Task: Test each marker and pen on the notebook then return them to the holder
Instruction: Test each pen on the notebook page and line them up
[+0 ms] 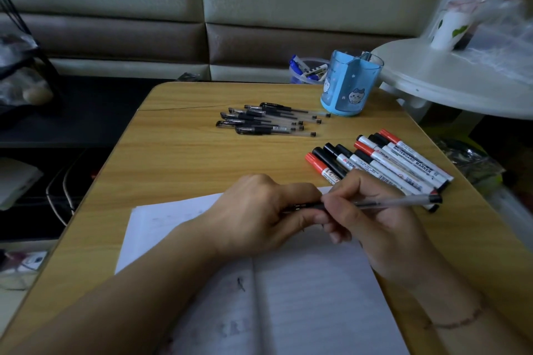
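Two bare hands met over the open lined white notebook [302,291] and shared one clear-barrelled black gel pen [383,202]. The pen lay almost level, its long axis running left to right across the view, the black end plug pointing right toward the row of markers and the capped or tip end buried on the left. The left hand [259,210] had its fingers curled round that left end, thumb on top; whether it held the cap or the grip section could not be told. The right hand [372,210] pinched the barrel just beside it, so the two hands touched at the pen's middle. Judging by this, the cap was about to come off or go on, a pull or push along the pen's own axis, and the left hand sat nearer the end that mattered.

Far across the light wooden table [178,158] lay a loose pile of black gel pens [268,121], and to the right a row of red and black whiteboard markers [383,164], part of it behind the right hand. The pale blue plastic cartoon-printed holder [346,86] stood at the far right edge, seemingly empty, nearer the right hand than the left.
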Demonstrator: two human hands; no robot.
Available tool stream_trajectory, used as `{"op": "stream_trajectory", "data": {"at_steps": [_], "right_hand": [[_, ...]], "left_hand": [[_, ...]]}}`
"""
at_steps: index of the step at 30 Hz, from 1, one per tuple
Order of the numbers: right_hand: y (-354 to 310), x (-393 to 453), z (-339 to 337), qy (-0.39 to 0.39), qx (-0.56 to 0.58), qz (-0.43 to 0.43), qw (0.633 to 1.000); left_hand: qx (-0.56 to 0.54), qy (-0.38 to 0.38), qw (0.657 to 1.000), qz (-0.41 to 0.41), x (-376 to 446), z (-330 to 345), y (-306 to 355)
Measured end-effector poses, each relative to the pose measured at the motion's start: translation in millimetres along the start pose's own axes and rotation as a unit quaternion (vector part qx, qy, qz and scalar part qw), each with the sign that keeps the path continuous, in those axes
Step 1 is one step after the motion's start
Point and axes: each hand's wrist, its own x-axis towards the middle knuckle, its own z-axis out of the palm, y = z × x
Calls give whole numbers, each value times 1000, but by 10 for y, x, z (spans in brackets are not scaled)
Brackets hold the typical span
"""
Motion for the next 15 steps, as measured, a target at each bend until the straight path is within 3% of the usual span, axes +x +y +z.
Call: {"op": "stream_trajectory", "data": {"at_steps": [2, 5, 8, 10, 15], "right_hand": [[13, 9, -6, 17, 6, -9, 1000], [3, 26, -37, 46, 33, -5, 998], [30, 32, -11, 71, -84, 15, 994], [91, 40, 27, 97, -167, 19, 981], [197, 66, 36, 140, -212, -11, 967]], "left_hand": [[-2, 16, 1000, -15, -26, -5, -13], [-105, 74, 989, -75, -57, -28, -32], [-193, 157, 959, -138, -55, -19, -99], [-181, 180, 955, -150, -38, 28, -132], [-142, 168, 963, -157, -35, 57, -159]]}}
